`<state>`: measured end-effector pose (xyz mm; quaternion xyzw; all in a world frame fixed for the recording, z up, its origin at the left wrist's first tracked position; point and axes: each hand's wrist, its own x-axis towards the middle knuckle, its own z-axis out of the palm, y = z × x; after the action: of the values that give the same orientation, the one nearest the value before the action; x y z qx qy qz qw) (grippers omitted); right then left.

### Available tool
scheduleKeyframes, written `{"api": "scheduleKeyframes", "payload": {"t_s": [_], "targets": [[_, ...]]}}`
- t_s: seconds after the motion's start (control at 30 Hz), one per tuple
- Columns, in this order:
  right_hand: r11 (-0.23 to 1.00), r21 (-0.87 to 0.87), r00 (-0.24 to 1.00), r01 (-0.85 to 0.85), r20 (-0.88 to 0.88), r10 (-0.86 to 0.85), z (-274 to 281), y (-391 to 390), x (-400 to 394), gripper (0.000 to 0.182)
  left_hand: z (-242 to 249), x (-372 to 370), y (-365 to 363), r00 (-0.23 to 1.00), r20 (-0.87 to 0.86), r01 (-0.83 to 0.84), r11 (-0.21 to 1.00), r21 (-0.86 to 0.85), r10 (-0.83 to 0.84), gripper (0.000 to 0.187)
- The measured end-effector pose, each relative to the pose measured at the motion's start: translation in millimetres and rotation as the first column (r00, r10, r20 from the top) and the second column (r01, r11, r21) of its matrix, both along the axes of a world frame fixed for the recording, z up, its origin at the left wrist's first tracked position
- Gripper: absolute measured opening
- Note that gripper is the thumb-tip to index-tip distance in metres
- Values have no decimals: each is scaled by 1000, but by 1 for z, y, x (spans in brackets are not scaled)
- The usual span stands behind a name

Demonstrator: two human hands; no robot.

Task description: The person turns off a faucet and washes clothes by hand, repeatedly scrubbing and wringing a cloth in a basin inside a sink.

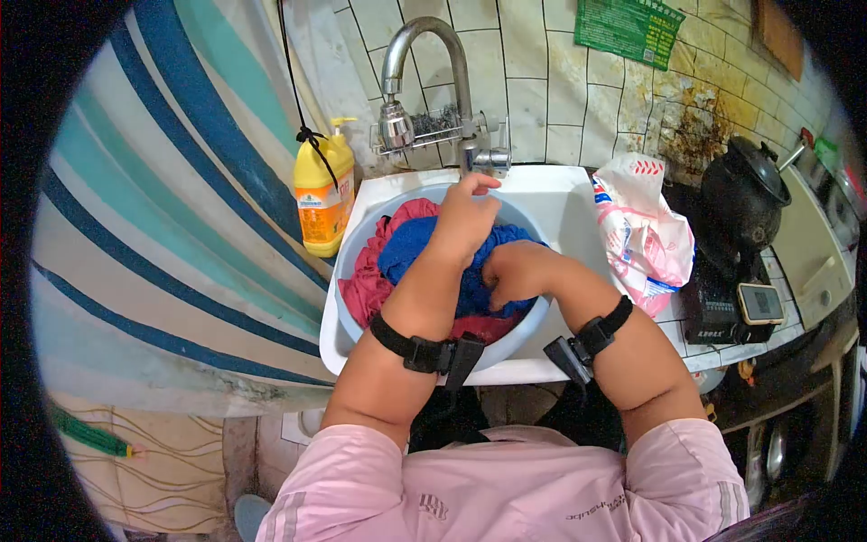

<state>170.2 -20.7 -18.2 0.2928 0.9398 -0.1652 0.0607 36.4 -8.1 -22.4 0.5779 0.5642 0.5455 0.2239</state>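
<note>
A light-blue basin [528,331] sits in the white sink [569,212], holding a wet blue cloth [408,251] and pinkish-red cloth [363,287]. Over the basin's far side, my left hand [468,217] is raised above the blue cloth, a finger stretched out to the right just below the faucet [462,77] and its lever. No object shows in that hand. My right hand [517,273] is down at the right side of the basin, its curled fingers closed on the blue cloth. Part of the pinkish-red cloth is hidden beneath the blue one.
A yellow pump bottle [323,194] stands left of the sink beside a striped curtain [181,181]. On the right are a white-and-pink plastic bag [643,235], a black pot [745,194] and a small device with a screen [760,303]. A wire rack [433,134] sits behind the faucet.
</note>
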Motion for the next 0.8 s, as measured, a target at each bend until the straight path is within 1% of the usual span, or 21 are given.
{"api": "scheduleKeyframes", "payload": {"t_s": [0.03, 0.07, 0.1, 0.13, 0.17, 0.2, 0.23, 0.27, 0.3, 0.33, 0.4, 0.43, 0.47, 0.5, 0.53, 0.6, 0.63, 0.67, 0.7, 0.73, 0.8], "targets": [[1000, 6, 1000, 1, 3, -1, -2, 8, 5, 22, 6, 1, -3, 995, 61, 82, 994, -71, -78, 21], [991, -131, 983, 37, -175, -60, -5, 19, 10, 20, 10, 2, -4, 980, 129, 168, 976, -136, -150, 19], [962, -270, 932, 46, -335, -139, -3, 24, 16, 20, 7, 2, -4, 978, 137, 174, 979, -103, -159, 24], [963, -265, 935, 45, -329, -134, -2, 26, 22, 20, 5, 0, 1, 977, 144, 171, 980, -97, -156, 24], [879, -476, 759, 30, -561, -330, -1, 28, 28, 20, 2, -3, 6, 980, 61, 195, 968, -160, -187, 33], [759, -648, 502, -59, -677, -539, 1, 29, 32, 22, -1, -5, 10, 975, -20, 212, 951, -224, -221, 42], [761, -646, 511, -57, -674, -533, -1, 35, 34, 22, -6, -4, 12, 976, -12, 209, 953, -218, -217, 42], [662, -740, 280, -119, -664, -693, -6, 44, 35, 18, -11, -1, 15, 976, -64, 188, 954, -235, -208, 49], [559, -802, 40, -211, -578, -815, -5, 47, 34, 14, -12, 2, 14, 972, -117, 167, 953, -253, -202, 56], [558, -804, 46, -206, -577, -815, -6, 49, 35, 14, -13, 4, 13, 974, -110, 167, 953, -253, -200, 56], [576, -796, -98, -188, -568, -817, -7, 50, 34, 17, -12, 8, 9, 940, -285, 107, 954, -280, -189, 54], [568, -817, -83, -99, -562, -823, -4, 48, 32, 21, -10, 13, 6, 941, -281, 108, 954, -279, -189, 54], [569, -817, -80, -96, -563, -822, -5, 48, 30, 21, -9, 20, 3, 977, -202, 35, 984, -177, -71, 51], [694, -694, -23, 194, -710, -704, -9, 50, 27, 22, -8, 24, 2, 993, -109, -52, 995, -81, 43, 48], [752, -481, 85, 451, -815, -573, -13, 52, 24, 23, -10, 25, 4, 993, -104, -56, 995, -79, 48, 48], [782, -456, 120, 424, -828, -548, -17, 48, 18, 23, -16, 24, 11, 988, 44, -148, 987, -64, 151, 41], [841, -336, 190, 423, -875, -445, -13, 38, 15, 27, -24, 22, 18, 987, 45, -152, 986, -63, 155, 41], [886, -212, 257, 413, -906, -336, -9, 28, 11, 30, -32, 19, 25, 975, 187, -111, 991, -78, 124, 41], [870, -143, 316, 471, -894, -318, -4, 16, 6, 33, -36, 17, 30, 941, 325, -68, 994, -86, 92, 41], [872, -141, 319, 469, -894, -316, -1, 7, 0, 33, -35, 14, 30, 940, 328, -70, 994, -85, 94, 41], [844, 36, 407, 536, -886, -221, 5, -6, -8, 34, -31, 9, 27, 761, 637, 276, 950, -144, -124, 40]]}}
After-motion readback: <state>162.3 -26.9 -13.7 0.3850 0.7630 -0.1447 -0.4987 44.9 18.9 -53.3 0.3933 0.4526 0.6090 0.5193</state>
